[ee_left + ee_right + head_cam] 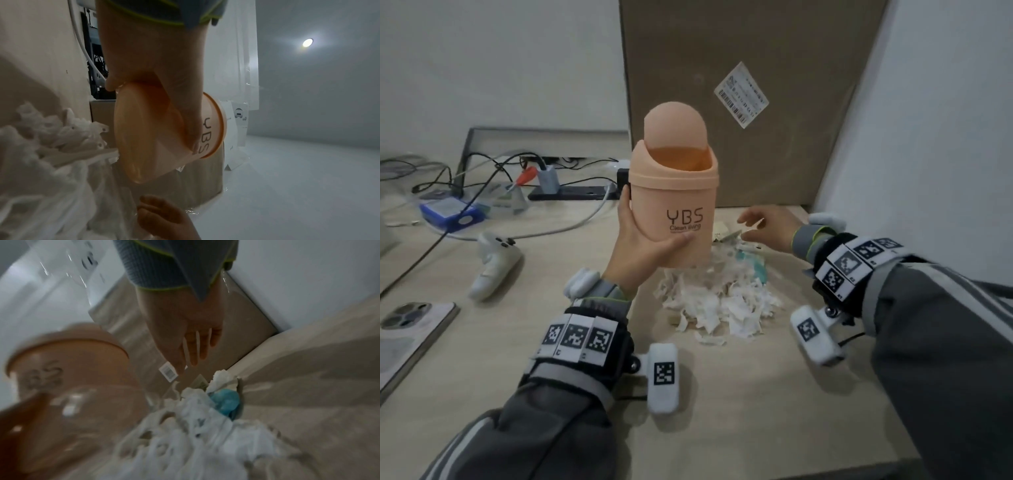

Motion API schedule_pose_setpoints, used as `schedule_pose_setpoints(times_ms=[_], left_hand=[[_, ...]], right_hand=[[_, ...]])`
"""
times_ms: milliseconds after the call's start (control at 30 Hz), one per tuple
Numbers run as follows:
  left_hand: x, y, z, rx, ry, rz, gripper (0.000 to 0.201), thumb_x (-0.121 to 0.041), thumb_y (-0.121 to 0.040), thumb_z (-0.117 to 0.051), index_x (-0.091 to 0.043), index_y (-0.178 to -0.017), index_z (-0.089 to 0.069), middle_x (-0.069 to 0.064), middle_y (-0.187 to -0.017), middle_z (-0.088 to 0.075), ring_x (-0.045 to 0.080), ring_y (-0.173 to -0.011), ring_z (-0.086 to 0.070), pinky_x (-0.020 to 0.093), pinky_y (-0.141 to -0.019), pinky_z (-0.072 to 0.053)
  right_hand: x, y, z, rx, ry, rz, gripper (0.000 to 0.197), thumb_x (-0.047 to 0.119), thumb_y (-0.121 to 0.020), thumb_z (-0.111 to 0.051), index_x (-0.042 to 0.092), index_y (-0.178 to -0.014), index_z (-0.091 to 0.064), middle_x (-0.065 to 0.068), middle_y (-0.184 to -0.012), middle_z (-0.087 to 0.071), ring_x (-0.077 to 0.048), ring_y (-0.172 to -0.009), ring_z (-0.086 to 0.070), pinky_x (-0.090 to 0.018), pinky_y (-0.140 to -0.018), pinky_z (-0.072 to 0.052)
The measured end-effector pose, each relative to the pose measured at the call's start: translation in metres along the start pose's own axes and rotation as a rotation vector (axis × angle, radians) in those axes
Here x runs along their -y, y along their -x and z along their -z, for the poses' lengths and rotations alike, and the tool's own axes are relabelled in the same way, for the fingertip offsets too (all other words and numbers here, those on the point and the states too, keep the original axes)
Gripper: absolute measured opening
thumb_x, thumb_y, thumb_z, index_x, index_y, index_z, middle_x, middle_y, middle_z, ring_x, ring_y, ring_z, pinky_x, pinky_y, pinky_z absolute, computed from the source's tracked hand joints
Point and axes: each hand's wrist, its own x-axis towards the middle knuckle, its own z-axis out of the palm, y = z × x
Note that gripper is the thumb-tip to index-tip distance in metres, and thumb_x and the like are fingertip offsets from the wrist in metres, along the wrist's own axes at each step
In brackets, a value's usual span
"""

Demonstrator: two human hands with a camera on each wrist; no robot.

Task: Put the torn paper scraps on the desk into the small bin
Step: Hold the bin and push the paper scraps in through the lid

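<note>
Paper scraps (719,305) piled on tabletop (756,394), none in peach bin (674,205) that I can see. Left hand (643,246) wrapped round bin, held above pile. Right hand (770,228) loose, empty, just behind scraps.

One small peach bin (674,202), gripped by one left hand (643,246). One right hand (770,228) just beside the grip, fingers loose and holding nothing. Just under the gripped bin lies one heap of torn white paper scraps (722,305), too many and too tangled to count, with one blue scrap (225,400) among them. Behind the grip stands one cardboard box (739,68). Away to the left of the grip: one white controller (494,263), one phone (407,318), one power strip (575,193).
</note>
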Motion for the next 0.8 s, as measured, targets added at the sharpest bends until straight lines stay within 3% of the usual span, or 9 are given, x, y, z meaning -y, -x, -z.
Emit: schedule_pose_setpoints(times_ms=[133, 267, 367, 433, 533, 700, 800], left_hand=[[0.007, 0.000, 0.002, 0.002, -0.012, -0.004, 0.146, -0.045, -0.050, -0.093, -0.036, -0.161, 0.000, -0.004, -0.147, -0.046, 0.010, -0.127, -0.054, 0.038, -0.097, -0.054], [0.016, -0.004, 0.006, -0.044, 0.002, -0.006, 0.138, -0.030, -0.058, -0.093, -0.033, -0.162, -0.002, -0.005, -0.142, -0.051, 0.003, -0.120, -0.057, 0.029, -0.090, -0.057], [0.016, -0.005, 0.009, -0.071, 0.038, -0.005, 0.142, -0.040, -0.050, -0.092, -0.032, -0.161, -0.004, -0.007, -0.139, -0.054, 0.001, -0.118, -0.060, 0.017, -0.080, -0.057], [0.013, -0.004, 0.008, -0.072, 0.050, -0.010, 0.143, -0.043, -0.047, -0.092, -0.032, -0.161, -0.006, -0.009, -0.137, -0.054, 0.002, -0.117, -0.060, 0.017, -0.079, -0.057], [0.015, -0.003, 0.009, -0.091, 0.062, -0.006, 0.141, -0.033, -0.051, -0.099, -0.031, -0.160, -0.009, -0.010, -0.134, -0.054, 0.003, -0.116, -0.059, 0.025, -0.085, -0.056], [0.015, -0.001, 0.010, -0.121, 0.090, 0.009, 0.133, -0.047, -0.048, -0.089, -0.032, -0.158, -0.015, -0.009, -0.134, -0.056, 0.006, -0.117, -0.061, 0.025, -0.082, -0.057], [0.015, 0.000, 0.010, -0.125, 0.101, 0.019, 0.133, -0.048, -0.048, -0.088, -0.030, -0.158, -0.016, -0.007, -0.135, -0.056, 0.008, -0.118, -0.060, 0.028, -0.085, -0.057]], right_hand=[[0.002, -0.022, -0.005, 0.130, 0.239, 0.030, 0.044, 0.027, -0.087, -0.063, 0.019, -0.129, -0.053, -0.004, -0.132, -0.055, -0.022, -0.114, -0.055, -0.025, -0.085, -0.041], [0.004, -0.033, -0.013, 0.249, 0.330, 0.035, 0.034, 0.019, -0.089, -0.060, 0.012, -0.122, -0.060, -0.006, -0.126, -0.060, -0.022, -0.112, -0.057, -0.029, -0.092, -0.044], [0.004, -0.036, -0.019, 0.234, 0.370, 0.067, 0.026, 0.016, -0.088, -0.061, 0.009, -0.113, -0.066, -0.007, -0.119, -0.064, -0.024, -0.108, -0.059, -0.029, -0.087, -0.047], [0.003, -0.033, -0.023, 0.206, 0.431, 0.062, 0.021, 0.015, -0.089, -0.058, 0.008, -0.106, -0.068, -0.008, -0.112, -0.067, -0.025, -0.101, -0.062, -0.030, -0.080, -0.049], [0.005, -0.032, -0.023, 0.067, 0.451, 0.046, 0.020, 0.016, -0.090, -0.050, 0.010, -0.096, -0.068, -0.010, -0.100, -0.070, -0.029, -0.088, -0.065, -0.033, -0.074, -0.051], [0.003, -0.017, -0.004, -0.209, 0.192, 0.039, 0.011, 0.020, -0.091, -0.049, 0.012, -0.097, -0.054, -0.013, -0.093, -0.067, -0.033, -0.080, -0.063, -0.039, -0.071, -0.052], [0.009, 0.002, 0.000, -0.244, 0.032, 0.117, 0.014, 0.010, -0.089, -0.049, 0.012, -0.103, -0.052, -0.013, -0.087, -0.070, -0.030, -0.074, -0.068, -0.041, -0.070, -0.055]])
